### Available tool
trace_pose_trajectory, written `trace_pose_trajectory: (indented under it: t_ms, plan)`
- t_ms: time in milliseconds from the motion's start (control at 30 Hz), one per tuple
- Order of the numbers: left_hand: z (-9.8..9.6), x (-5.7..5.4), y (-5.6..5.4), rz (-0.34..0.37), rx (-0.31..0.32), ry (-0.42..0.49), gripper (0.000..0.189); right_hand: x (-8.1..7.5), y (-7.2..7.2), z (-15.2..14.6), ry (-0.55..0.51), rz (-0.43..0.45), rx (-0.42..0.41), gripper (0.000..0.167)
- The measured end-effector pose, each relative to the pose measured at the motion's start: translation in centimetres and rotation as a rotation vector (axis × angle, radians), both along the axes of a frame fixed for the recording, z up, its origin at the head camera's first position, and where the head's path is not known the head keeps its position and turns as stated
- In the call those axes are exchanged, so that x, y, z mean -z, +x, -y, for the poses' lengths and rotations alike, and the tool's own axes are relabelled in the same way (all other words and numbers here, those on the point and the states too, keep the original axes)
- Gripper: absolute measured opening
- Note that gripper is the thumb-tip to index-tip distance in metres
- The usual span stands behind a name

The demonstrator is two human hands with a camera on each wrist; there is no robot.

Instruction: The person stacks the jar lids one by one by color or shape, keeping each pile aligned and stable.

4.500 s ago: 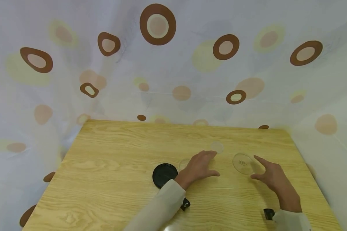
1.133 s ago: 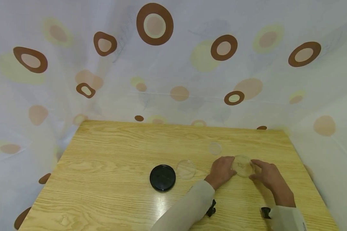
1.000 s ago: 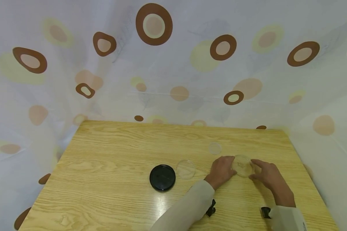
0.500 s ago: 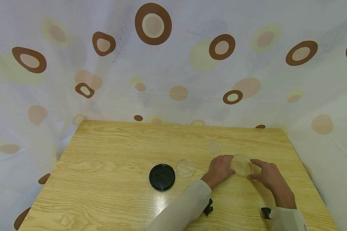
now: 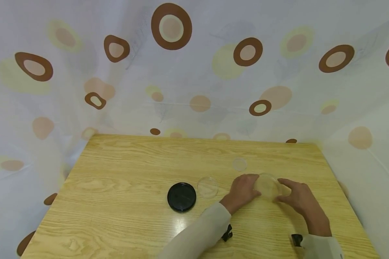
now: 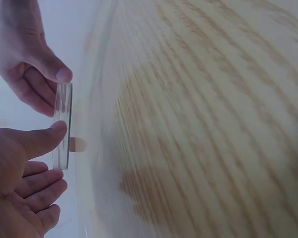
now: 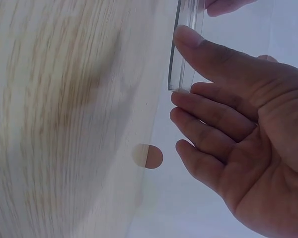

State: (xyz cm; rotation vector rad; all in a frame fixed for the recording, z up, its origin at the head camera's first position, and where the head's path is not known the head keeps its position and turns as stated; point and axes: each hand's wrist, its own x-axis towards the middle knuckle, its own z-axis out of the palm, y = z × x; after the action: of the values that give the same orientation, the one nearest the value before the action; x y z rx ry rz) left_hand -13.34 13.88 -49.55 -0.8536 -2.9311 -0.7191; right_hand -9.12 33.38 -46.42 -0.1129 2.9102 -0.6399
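Note:
Both hands hold a large clear petri dish (image 5: 267, 187) by opposite sides of its rim. My left hand (image 5: 243, 190) pinches the left side; my right hand (image 5: 301, 202) pinches the right. Edge-on in the left wrist view, the petri dish (image 6: 64, 151) appears slightly off the tabletop, with thumb on one face and fingers at the other side. The right wrist view shows the dish's near end (image 7: 183, 72) between thumb and fingers. Left of the hands lie a medium clear dish (image 5: 208, 187) and a black round shallow dish or lid (image 5: 181, 197). Behind them is a small clear dish (image 5: 240, 164).
The wood-grain table (image 5: 123, 172) extends widely left of the dishes. A white patterned sheet (image 5: 194, 86) rises along its back and sides. Black straps (image 5: 227, 233) show at both wrists.
Earlier both hands were spread apart around the petri dish; they have since closed on its rim. In the last half second the dish and hands have shifted slightly left, and its printed marking has blurred.

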Motion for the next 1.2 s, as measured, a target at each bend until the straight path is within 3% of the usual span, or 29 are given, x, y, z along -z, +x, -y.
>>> trace_pose_trajectory:
  t_ms: [300, 567, 867, 1200]
  plan:
    - [1.2, 0.0, 0.2, 0.02, 0.036, -0.024, 0.055, -0.1, 0.6, 0.8, -0.021, 0.016, -0.002, 0.075]
    - [2.4, 0.0, 0.4, 0.026, 0.037, 0.008, 0.056, -0.2, 1.0, 1.8, -0.024, -0.033, -0.023, 0.071]
    - [4.1, -0.7, 0.7, 0.064, 0.056, 0.004, 0.056, -0.1, 1.2, 3.1, -0.039, -0.064, -0.033, 0.071]
    - [5.5, -0.7, 1.0, 0.055, 0.066, -0.021, 0.057, 0.1, 1.5, 4.4, -0.049, -0.057, -0.035, 0.071]
